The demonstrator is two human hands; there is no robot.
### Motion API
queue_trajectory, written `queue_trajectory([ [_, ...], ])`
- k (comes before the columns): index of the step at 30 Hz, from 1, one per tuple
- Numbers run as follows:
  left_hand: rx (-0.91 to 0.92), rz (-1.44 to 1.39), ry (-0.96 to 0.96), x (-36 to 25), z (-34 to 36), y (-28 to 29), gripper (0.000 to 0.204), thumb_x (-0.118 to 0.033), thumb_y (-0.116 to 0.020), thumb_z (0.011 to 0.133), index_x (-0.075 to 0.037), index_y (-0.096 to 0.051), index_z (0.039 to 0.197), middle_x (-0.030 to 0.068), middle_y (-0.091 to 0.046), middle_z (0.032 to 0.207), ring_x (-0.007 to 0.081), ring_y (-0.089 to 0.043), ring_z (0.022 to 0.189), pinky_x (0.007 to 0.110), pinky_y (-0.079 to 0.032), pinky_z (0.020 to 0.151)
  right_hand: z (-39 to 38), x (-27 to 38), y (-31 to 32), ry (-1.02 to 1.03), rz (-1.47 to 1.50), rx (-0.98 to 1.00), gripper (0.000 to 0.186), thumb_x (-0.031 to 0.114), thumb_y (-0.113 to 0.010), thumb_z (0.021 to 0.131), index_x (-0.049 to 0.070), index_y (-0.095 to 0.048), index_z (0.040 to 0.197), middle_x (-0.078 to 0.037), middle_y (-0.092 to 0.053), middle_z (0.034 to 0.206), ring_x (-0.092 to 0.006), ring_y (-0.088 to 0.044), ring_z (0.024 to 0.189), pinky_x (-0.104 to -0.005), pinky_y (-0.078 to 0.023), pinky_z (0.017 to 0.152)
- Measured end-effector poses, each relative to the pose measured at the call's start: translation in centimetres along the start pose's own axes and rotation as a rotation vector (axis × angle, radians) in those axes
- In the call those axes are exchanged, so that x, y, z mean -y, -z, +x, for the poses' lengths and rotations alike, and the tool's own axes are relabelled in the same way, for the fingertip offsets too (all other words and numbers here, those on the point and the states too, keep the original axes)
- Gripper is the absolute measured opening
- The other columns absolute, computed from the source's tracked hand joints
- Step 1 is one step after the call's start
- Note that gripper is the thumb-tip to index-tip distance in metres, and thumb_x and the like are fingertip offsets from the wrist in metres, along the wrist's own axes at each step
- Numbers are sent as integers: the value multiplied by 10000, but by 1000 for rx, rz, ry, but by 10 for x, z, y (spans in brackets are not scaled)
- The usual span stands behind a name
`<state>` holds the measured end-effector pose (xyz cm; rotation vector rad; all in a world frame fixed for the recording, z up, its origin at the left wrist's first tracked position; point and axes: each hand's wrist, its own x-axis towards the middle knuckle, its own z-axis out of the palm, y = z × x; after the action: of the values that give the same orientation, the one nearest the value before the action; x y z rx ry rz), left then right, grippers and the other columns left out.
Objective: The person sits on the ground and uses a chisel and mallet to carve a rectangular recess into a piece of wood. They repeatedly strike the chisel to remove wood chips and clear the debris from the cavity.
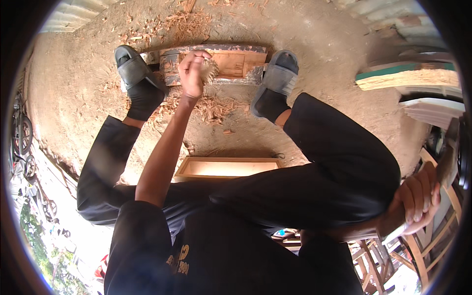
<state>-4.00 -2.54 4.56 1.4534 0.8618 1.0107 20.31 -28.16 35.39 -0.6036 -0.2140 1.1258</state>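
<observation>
The left hand (192, 73) grips a bristly pale piece (210, 71) at twelve o'clock over a wooden block (231, 64); the right hand (418, 199) clasps a tool (448, 164) at four: likely chopping, next needing careful aim.

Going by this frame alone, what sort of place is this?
Probably an informal woodworking workshop or yard: reddish wood shavings lie scattered over the dirt floor, a partly cut wooden piece lies between the person's feet, and wooden frames show at lower right.
</observation>
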Motion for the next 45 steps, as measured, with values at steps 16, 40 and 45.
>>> queue_trajectory([
  [16, -221, -502, 227, 70, -2, -14, 481, -284, -344, 930, 20, -552, 620, 44, -520, 568, 132, -456, 565, 278, -364, 586, 46, -260, 11, -564, -1112, -300, 172, 149, -598, 809, 16, -517, 738, -17, -456, 546, -101, -441, 424, -264, -381, 410],
  [40, -363, -414, 194, 61, 2, -28, 386, -234, -383, 924, -12, -433, 611, -1, -359, 526, 92, -342, 520, 281, -290, 512, 54, -297, 56, -487, -835, -412, 135, 111, -551, 800, -14, -507, 772, -61, -459, 559, -148, -451, 419, -291, -394, 411],
  [45, -382, -382, 182, 59, 2, -27, 367, -230, -386, 921, -25, -431, 619, -21, -328, 539, 82, -314, 528, 278, -274, 507, 49, -305, 64, -500, -936, -362, 162, 115, -538, 812, 5, -489, 704, -51, -474, 552, -135, -463, 430, -295, -392, 413],
])
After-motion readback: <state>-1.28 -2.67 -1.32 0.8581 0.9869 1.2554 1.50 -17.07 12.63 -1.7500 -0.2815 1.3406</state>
